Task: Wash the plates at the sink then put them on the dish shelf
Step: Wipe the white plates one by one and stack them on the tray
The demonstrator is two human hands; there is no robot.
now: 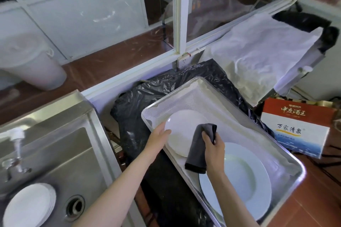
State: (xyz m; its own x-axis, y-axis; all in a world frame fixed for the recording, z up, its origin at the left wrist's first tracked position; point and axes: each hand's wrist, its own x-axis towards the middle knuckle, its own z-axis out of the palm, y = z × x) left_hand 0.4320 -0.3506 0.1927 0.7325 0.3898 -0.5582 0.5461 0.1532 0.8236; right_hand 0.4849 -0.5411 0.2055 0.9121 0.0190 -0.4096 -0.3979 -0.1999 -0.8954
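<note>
1. Far left of the metal tray (287, 177), a stack of white plates (29, 206) lies in the bottom of the steel sink (55, 153), just left of the drain (75, 207) and below the tap (15, 145); judging by where they lie, these still await washing.
2. Between sink and tray, black plastic sheeting (132, 108) covers the gap.
3. The left hand (156, 137) reaches over the tray's left rim and grips the near-left edge of a small white plate (184, 131), thumb on its upper face, the fingers beneath hidden. The plate sits tilted, its far side toward the tray's back.
4. Just right of that plate, the right hand (215, 150) is closed around a grey cloth (198, 147), which hangs down over the plate's right edge.
5. Nearer the tray's front corner, a large white plate (245, 184) lies flat on the white liner, partly under the right wrist.
6. The small plate lies left of the cloth, so wiping probably means sweeping leftward across it while the left hand steadies it.
</note>
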